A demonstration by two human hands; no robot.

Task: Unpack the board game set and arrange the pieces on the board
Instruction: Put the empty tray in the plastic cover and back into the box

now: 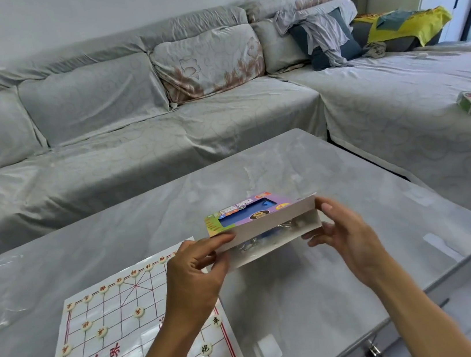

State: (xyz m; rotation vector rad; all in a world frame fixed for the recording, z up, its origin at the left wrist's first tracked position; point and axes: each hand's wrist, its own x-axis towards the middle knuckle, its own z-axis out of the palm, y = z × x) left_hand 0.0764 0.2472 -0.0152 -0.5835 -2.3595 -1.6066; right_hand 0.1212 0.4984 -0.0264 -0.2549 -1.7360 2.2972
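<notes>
Holding a flat game box (260, 223) above the table (330, 256), both hands work at its near end, where the pale flaps stand apart and the inside shows. The left hand (195, 277) comes up from the lower middle of the view, back of the hand toward the camera, its thumb and fingers curled round the left corner of the box and pinching the upper flap there. The right hand (342, 236) reaches in from the lower right with the forearm slanting up; its thumb lies on the upper flap's right corner and its fingers curl under the lower flap, so it grips the box as well.

That box is tilted, far end higher, with a purple printed top and a blue window in it. Between the open flaps something blue and a bit of clear wrapping can be seen, too blurred to name.

Left of the box, partly under the left forearm, a white paper board (123, 339) with a red grid and red characters lies flat on the table. Round cream pieces (139, 312) sit on its lines, a row along the far edge and others scattered nearer. Beyond the table runs a grey covered sofa (130, 126).
</notes>
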